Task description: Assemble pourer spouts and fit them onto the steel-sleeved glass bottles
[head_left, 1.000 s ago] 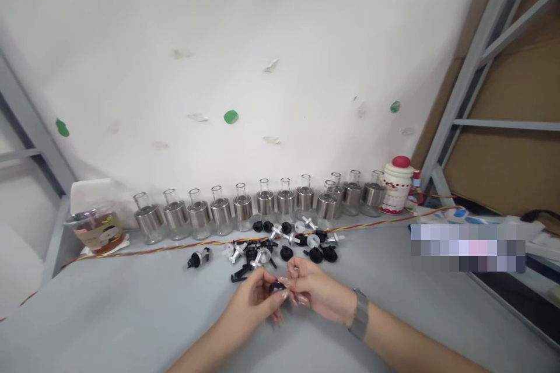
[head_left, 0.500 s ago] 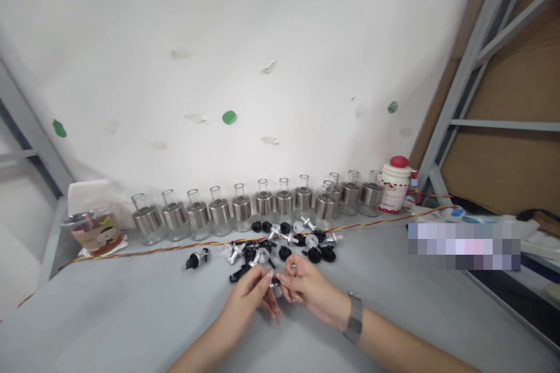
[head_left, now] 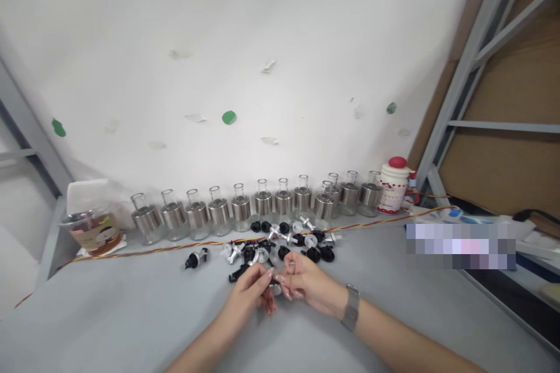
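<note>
My left hand (head_left: 249,294) and my right hand (head_left: 306,285) meet over the grey table (head_left: 109,315), fingertips pinched together on a small black and silver cap part (head_left: 275,288) between them. My right wrist wears a metal watch (head_left: 350,306). Just beyond my fingers lies a pile of several black and silver cap parts (head_left: 284,242). One assembled black and silver cap (head_left: 198,257) lies alone to the left of the pile. Along the wall stands a row of several small glass bottles with steel collars (head_left: 262,204).
A red-yellow cable (head_left: 153,250) runs along the table in front of the bottles. A plastic cup with a brown label (head_left: 94,230) stands at the far left. A white jar with a red lid (head_left: 394,185) stands right of the row. A grey metal rack (head_left: 464,64) rises at the right.
Both hands have stayed together on the small part and shifted slightly left and away from me. The view has drifted a little. Nothing else on the table moved.
</note>
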`<state>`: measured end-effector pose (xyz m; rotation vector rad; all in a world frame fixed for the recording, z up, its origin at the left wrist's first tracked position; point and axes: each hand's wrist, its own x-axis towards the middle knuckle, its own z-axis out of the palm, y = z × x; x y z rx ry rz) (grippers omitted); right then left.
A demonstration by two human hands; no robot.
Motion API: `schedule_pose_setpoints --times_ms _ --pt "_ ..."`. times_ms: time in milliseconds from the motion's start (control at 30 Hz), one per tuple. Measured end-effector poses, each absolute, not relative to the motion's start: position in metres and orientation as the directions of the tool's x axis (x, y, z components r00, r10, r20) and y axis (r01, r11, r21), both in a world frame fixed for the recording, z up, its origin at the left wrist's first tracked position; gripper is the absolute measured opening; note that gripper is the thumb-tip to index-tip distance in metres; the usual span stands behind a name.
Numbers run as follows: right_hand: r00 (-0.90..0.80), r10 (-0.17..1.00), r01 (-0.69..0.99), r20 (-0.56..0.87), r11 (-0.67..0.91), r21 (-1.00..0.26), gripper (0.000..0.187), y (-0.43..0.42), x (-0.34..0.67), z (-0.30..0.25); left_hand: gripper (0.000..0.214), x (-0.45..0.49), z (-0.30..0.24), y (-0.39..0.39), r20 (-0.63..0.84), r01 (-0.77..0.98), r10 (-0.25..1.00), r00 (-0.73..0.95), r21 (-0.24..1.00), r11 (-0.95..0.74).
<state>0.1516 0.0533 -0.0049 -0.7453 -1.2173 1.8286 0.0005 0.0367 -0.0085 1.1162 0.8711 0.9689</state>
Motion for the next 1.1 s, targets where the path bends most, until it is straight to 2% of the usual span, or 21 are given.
schedule_pose_setpoints --times_ms 167,333,500,633,733,900,1100 --pt "-0.464 0.885 -0.262 -0.041 -0.181 -0.948 0.043 0.054 0.148 -0.008 0.037 0.001 -0.009 0.04 -0.062 -0.161 0.943 0.328 0.98 0.12" --pt "-0.37 0.927 -0.323 -0.054 -0.183 -0.929 0.045 0.053 0.144 -0.011 0.035 0.003 -0.006 0.037 0.003 -0.123 0.949 0.315 0.992 0.037" --pt "-0.399 0.917 -0.287 -0.014 -0.14 -0.948 0.047 0.054 0.145 -0.011 0.032 0.005 -0.005 0.03 0.049 -0.05 0.963 0.266 0.998 -0.037" --pt "-0.408 0.913 -0.204 0.023 -0.067 -0.977 0.049 0.051 0.146 -0.007 0.041 0.01 -0.007 0.027 -0.065 -0.119 0.962 0.263 0.988 0.099" --pt "-0.414 0.91 -0.196 -0.005 -0.094 -0.976 0.05 0.048 0.146 -0.003 0.045 0.012 -0.006 0.028 -0.171 -0.168 0.951 0.259 0.961 0.219" --pt "-0.397 0.917 -0.232 -0.051 -0.153 -0.961 0.05 0.046 0.144 -0.003 0.045 0.012 -0.005 0.031 -0.213 -0.183 0.951 0.224 0.949 0.256" --pt "-0.402 0.914 -0.232 -0.049 -0.153 -0.96 0.046 0.047 0.144 -0.001 0.044 0.009 -0.011 0.034 -0.254 -0.251 0.941 0.222 0.918 0.307"
